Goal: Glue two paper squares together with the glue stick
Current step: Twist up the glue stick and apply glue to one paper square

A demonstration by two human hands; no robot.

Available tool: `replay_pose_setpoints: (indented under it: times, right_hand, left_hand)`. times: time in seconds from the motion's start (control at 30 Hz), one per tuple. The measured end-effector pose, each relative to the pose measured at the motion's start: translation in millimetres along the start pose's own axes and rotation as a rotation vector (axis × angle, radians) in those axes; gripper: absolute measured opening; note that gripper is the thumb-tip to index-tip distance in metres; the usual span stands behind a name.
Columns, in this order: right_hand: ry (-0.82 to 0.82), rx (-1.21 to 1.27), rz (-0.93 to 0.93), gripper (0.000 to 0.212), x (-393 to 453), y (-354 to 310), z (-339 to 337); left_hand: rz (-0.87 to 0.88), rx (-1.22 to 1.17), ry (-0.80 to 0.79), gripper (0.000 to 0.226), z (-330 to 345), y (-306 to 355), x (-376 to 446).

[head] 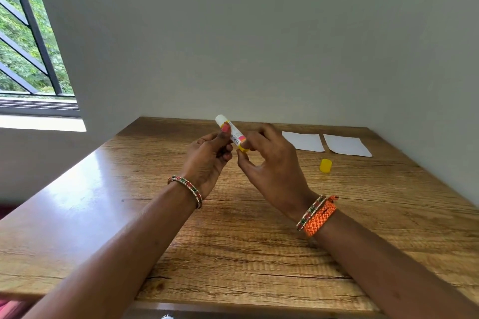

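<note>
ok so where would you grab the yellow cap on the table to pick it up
Pinch the yellow cap across its round side wall, coming straight down from above. It appears to stand on end on the table, apart from the paper squares, with free space all round, so thumb and finger fit on opposite sides.

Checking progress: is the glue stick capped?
Uncapped: glue stick shows white glue at its tip; yellow cap lies on the table.

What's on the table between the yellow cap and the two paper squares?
Nothing: in the head view only bare wood separates the yellow cap from the left paper square and the right paper square.
</note>
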State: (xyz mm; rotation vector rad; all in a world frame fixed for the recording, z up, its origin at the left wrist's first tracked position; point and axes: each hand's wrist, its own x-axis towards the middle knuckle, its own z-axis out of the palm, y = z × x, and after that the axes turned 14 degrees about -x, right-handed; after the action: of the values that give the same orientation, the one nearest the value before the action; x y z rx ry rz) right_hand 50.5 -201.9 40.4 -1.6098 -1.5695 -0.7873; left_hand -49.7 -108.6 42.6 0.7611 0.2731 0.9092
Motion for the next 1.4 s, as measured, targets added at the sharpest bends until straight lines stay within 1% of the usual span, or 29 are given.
replay_pose_setpoints:
  times: [0.07,0.17,0.3,0.33,0.4,0.43,0.5,0.53,0.6,0.73,0.93,1.0,1.03,1.1,1.17,1.23,1.3,1.33,1.37,1.4]
  right_hand:
    - [0.026,0.107,0.070,0.014,0,1,-1]
    - [0.070,0.318,0.257,0.013,0,-3,-2]
    - [-0.006,0.590,0.564,0.013,4,-6,-2]
    - [-0.035,0.718,0.684,0.013,5,-6,-3]
    - [-0.105,1.055,0.948,0.014,8,-7,-8]
    - [-0.142,1.199,1.045,0.014,9,-7,-11]
    - [-0.212,1.373,1.141,0.018,11,-7,-18]
    - [-0.241,1.423,1.159,0.021,11,-6,-21]
    - [-0.269,1.470,1.185,0.019,13,-4,-25]
    - [-0.295,1.466,1.218,0.009,12,-3,-25]
    - [-0.354,1.410,1.227,0.014,10,-2,-21]
    - [-0.349,1.308,1.142,0.010,10,-2,-19]
    - [-0.351,1.207,1.075,0.010,9,-3,-17]
    - [-0.347,0.894,0.909,0.016,7,-6,-13]
    - [-0.268,0.550,0.704,0.017,3,-9,-7]
    - [-0.154,0.356,0.518,0.010,1,-10,-4]
    - [-0.130,0.263,0.413,0.006,0,-8,-3]
    - [-0.150,0.245,0.405,0.011,0,-7,-2]
    - [-0.194,0.289,0.441,0.019,0,-6,-1]
    - [-0.262,0.424,0.531,0.027,2,-6,-3]
  left_hand:
    - [-0.012,-0.005,-0.012,0.022,1,1,0]
    - [-0.022,0.006,-0.025,0.021,3,1,-1]
    - [-0.022,0.021,-0.022,0.021,3,3,-1]
    - [-0.021,0.028,-0.026,0.019,3,3,-1]
    - [-0.027,0.035,-0.051,0.017,3,3,-2]
    - [-0.035,0.033,-0.072,0.017,3,3,-2]
    - [-0.049,0.023,-0.121,0.018,3,3,-1]
    - [-0.054,0.016,-0.145,0.020,3,3,-1]
    - [-0.063,0.007,-0.191,0.027,3,5,0]
    - [-0.067,0.012,-0.240,0.029,1,3,1]
    - [-0.032,0.066,-0.219,0.029,1,-1,0]
    - [0.003,0.080,-0.177,0.031,3,-1,-1]
    - [0.029,0.089,-0.148,0.032,4,-1,-1]
    - [0.086,0.116,-0.084,0.034,6,-1,-2]
    - [0.126,0.145,-0.035,0.033,8,0,-3]
    - [0.145,0.151,-0.015,0.023,7,-1,-3]
    - [0.135,0.133,-0.034,0.017,7,-2,-3]
    - [0.122,0.119,-0.057,0.018,7,-2,-2]
    - [0.111,0.103,-0.082,0.020,6,-2,-2]
    - [0.099,0.084,-0.111,0.023,6,-2,-2]
